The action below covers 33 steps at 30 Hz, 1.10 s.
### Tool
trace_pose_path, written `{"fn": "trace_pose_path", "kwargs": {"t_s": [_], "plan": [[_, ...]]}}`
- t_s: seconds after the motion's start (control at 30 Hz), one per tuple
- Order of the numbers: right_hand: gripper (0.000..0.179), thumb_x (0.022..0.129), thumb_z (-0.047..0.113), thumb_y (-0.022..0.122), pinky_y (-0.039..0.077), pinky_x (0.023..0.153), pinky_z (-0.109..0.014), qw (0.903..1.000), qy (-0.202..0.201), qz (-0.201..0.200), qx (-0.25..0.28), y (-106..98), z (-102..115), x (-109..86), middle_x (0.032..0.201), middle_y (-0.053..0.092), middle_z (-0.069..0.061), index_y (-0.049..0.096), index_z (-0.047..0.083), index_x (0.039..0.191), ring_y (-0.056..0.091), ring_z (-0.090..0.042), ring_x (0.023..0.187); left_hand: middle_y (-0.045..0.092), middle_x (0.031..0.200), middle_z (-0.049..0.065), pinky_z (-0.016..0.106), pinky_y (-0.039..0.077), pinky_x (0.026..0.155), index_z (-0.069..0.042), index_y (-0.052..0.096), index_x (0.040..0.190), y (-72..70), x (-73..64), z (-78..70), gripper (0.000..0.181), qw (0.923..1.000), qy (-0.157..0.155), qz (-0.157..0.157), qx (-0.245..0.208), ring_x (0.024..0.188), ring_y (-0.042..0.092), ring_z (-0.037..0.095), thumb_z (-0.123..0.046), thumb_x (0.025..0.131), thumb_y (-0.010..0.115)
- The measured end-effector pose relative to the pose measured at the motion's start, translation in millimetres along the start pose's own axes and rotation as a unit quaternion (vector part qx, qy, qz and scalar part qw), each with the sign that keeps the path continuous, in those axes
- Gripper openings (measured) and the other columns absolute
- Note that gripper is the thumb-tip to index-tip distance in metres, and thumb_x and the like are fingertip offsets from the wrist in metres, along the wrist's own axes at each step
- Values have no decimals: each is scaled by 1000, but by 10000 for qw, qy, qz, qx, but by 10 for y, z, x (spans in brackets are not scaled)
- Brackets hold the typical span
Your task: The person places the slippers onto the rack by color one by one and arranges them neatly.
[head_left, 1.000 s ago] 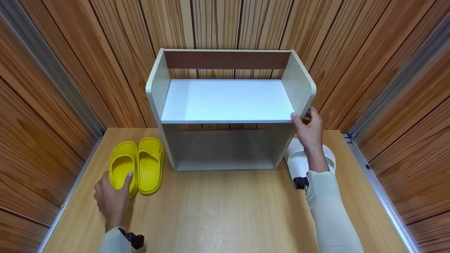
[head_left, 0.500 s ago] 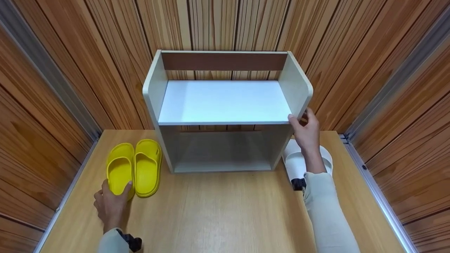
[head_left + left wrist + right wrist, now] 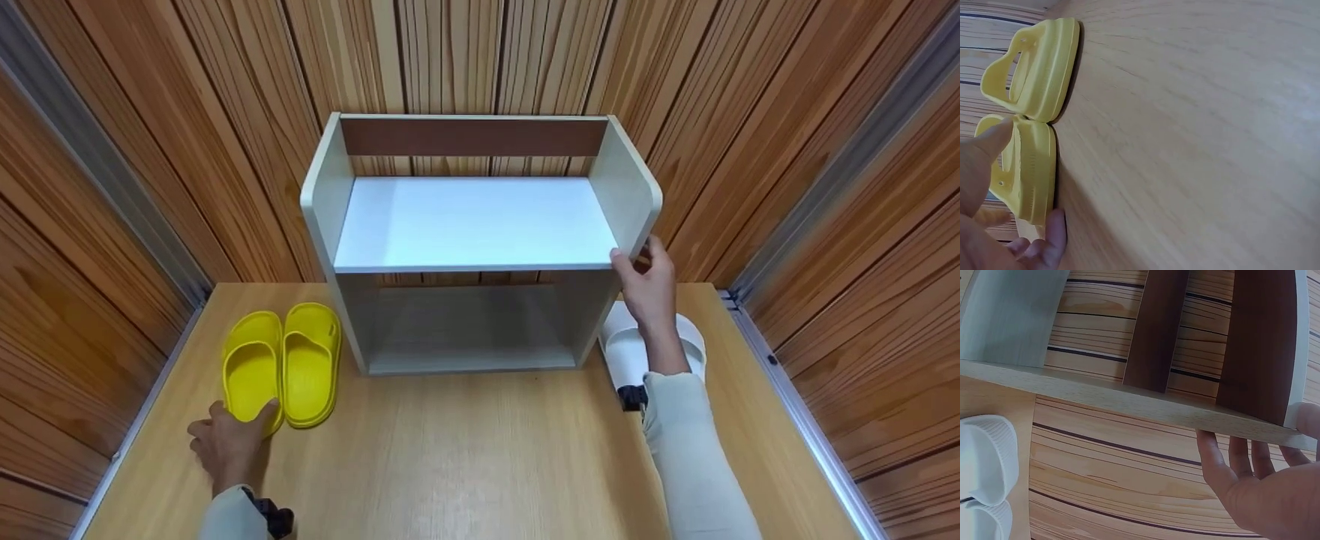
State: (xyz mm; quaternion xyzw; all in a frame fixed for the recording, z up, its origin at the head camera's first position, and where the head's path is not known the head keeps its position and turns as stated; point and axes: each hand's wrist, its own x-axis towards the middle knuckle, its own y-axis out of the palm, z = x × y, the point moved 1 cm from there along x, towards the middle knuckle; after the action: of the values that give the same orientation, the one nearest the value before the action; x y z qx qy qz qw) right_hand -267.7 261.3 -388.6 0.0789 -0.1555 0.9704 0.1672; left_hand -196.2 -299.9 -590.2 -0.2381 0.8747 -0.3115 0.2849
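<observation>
A pair of yellow slippers (image 3: 280,367) stands side by side left of a small two-tier shelf unit (image 3: 472,225). My left hand (image 3: 227,448) is at the heel of the outer slipper, thumb and fingers spread to either side. In the left wrist view its thumb overlaps the heel of that slipper (image 3: 1036,169); whether it touches is unclear. My right hand (image 3: 651,296) grips the shelf unit's right side panel, thumb at the front edge of the white middle board. In the right wrist view its fingers lie against the panel's outer face (image 3: 1129,405).
White slippers (image 3: 626,349) stand right of the shelf unit, partly behind my right forearm. Wood-plank walls (image 3: 465,60) close off the back and both sides. A light wooden floor board (image 3: 465,450) lies under everything, with metal rails (image 3: 795,405) along its sides.
My left hand has drawn back slightly toward me from the outer yellow slipper's heel. My right hand keeps its grip on the panel. The whole head view has shifted slightly; the slippers stay in place.
</observation>
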Motion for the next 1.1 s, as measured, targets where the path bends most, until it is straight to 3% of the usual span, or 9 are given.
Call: {"fn": "trace_pose_path", "kwargs": {"t_s": [0.27,0.5,0.7,0.87,1.0,1.1], "plan": [[65,101,29,61,41,109,-51,10000,27,48,41,-7,2,2,151,44,-14,34,10,157,48,-33,131,26,125,39,59,37,98,21,30,138,67,15,-8,100,9999,49,11,142,114,30,52,-54,87,71],[66,101,33,61,42,108,-51,10000,5,9,-17,-8,8,5,151,44,-14,34,10,156,48,-34,131,29,129,40,58,36,101,19,30,140,76,13,-26,96,10000,44,-43,24,117,30,51,-48,88,73],[65,101,32,61,43,107,-52,9999,-124,83,43,8,-11,-15,150,45,-15,34,9,156,50,-34,129,36,129,37,58,34,99,15,27,145,-8,-9,-2,95,9999,-5,-42,-130,119,31,51,-43,89,75],[64,101,28,61,46,103,-54,9995,-232,121,188,5,-24,-18,147,46,-18,34,7,156,51,-36,125,29,136,39,60,35,104,11,20,153,-85,-23,-21,96,9999,18,-21,-149,120,35,51,-32,89,78],[64,101,27,60,47,103,-53,9995,-201,143,213,-1,-39,-8,148,45,-17,33,8,157,51,-36,125,26,137,40,61,38,103,11,20,153,-135,-24,-34,83,9997,3,72,-230,112,41,48,-18,94,71],[63,102,25,59,47,103,-53,9995,-192,130,201,-3,-54,5,149,45,-17,33,8,157,51,-36,126,26,140,40,61,35,106,14,22,152,-159,-11,-4,73,9985,158,31,-525,117,38,48,-10,96,62]]}}
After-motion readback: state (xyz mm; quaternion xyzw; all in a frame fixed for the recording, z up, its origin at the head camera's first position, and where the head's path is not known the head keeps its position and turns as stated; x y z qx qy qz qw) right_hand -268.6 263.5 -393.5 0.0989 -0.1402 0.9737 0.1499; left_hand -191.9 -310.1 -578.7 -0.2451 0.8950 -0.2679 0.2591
